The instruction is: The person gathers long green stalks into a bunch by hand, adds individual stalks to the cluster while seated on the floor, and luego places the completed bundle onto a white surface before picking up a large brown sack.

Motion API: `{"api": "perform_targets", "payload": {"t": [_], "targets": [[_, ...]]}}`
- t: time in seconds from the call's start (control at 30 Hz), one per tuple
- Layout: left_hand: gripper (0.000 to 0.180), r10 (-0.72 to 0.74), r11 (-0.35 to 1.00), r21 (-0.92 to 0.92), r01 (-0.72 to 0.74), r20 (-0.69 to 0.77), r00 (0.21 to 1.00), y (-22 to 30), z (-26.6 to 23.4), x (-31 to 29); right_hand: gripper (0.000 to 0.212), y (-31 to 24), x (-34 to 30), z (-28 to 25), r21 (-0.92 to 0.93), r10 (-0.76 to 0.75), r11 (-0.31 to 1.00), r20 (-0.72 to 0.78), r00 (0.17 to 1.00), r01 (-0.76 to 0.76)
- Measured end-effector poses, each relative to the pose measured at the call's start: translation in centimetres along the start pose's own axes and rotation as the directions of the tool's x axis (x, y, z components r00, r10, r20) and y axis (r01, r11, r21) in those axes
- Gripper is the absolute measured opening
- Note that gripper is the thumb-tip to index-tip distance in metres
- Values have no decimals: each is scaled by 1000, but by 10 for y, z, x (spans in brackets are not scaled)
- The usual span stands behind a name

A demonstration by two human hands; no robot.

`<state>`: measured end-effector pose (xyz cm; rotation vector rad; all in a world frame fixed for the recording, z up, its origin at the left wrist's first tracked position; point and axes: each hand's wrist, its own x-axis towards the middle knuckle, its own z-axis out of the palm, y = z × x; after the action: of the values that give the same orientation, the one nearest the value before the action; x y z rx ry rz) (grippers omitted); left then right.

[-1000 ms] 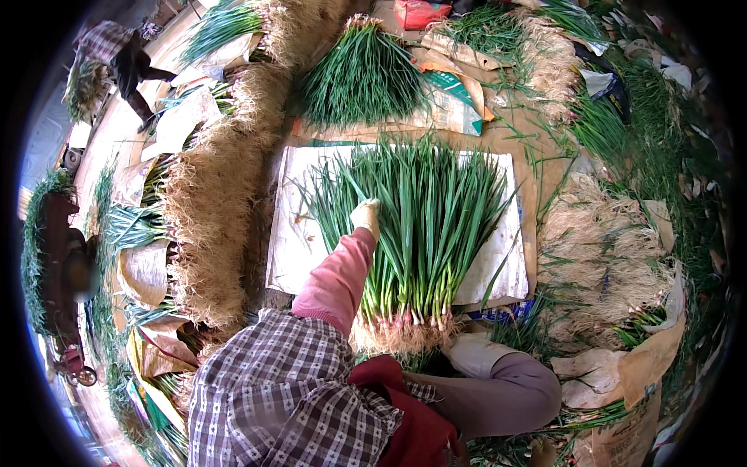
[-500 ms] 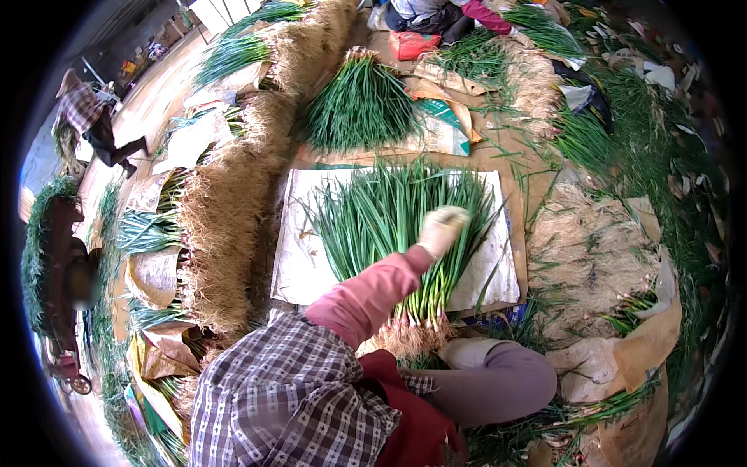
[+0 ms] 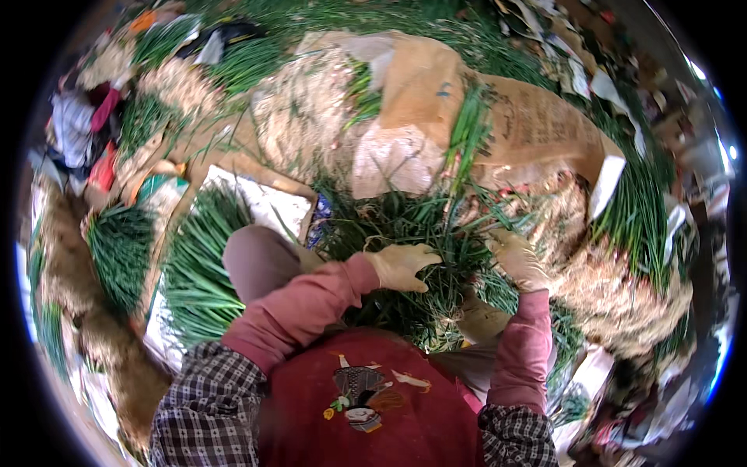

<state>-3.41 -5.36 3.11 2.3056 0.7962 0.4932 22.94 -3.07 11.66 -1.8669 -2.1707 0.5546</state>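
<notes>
My left hand (image 3: 405, 267), in a cream glove, is held over a heap of loose green leaves (image 3: 397, 222) in front of me. Its thumb and fingers are apart and hold nothing. Across from it, my gloved right hand (image 3: 520, 262) reaches with stretched fingers to the edge of the same heap, beside pale-rooted stalks; I see nothing held in it. A few long green stalks (image 3: 469, 128), like young garlic, lie just beyond the hands. To the left, past my knee, a large fanned bunch of green stalks (image 3: 204, 268) rests on a white sheet (image 3: 268, 204).
A brown paper covering (image 3: 537, 124) lies over rooted stalks at the far side. Piled roots (image 3: 622, 303) stand at the right, more roots (image 3: 101, 319) at the left. Another green bunch (image 3: 120, 249) lies beyond the sheet. A seated person (image 3: 78, 128) is at the far left.
My view has turned to the right. The left hand has left the fanned bunch on the white sheet and is now over the leaf heap. My right hand has come into view.
</notes>
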Motion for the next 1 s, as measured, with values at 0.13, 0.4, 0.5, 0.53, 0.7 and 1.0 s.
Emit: {"api": "perform_targets", "payload": {"t": [0.13,0.4,0.5,0.53,0.7,1.0], "targets": [[49,-250,941,-204,268,110,962,-15,58,-6,26,54,0,52,104,140,986,-71,988,-132],[34,-543,798,-395,456,-143,827,-30,48,-12,31,34,97,152,-36,206,976,-174,963,-215],[42,-598,592,-744,309,-149,788,-31,34,0,35,55,119,173,-63,374,924,-59,926,-377],[44,-628,467,-844,263,-107,771,-32,29,5,30,54,121,176,4,423,905,-122,898,-426],[61,-610,372,-897,237,-45,791,-32,29,48,19,42,58,163,416,212,902,-190,959,-118],[59,-600,357,-899,254,-13,800,-49,64,52,30,54,173,134,46,357,934,-128,925,-354]]}}
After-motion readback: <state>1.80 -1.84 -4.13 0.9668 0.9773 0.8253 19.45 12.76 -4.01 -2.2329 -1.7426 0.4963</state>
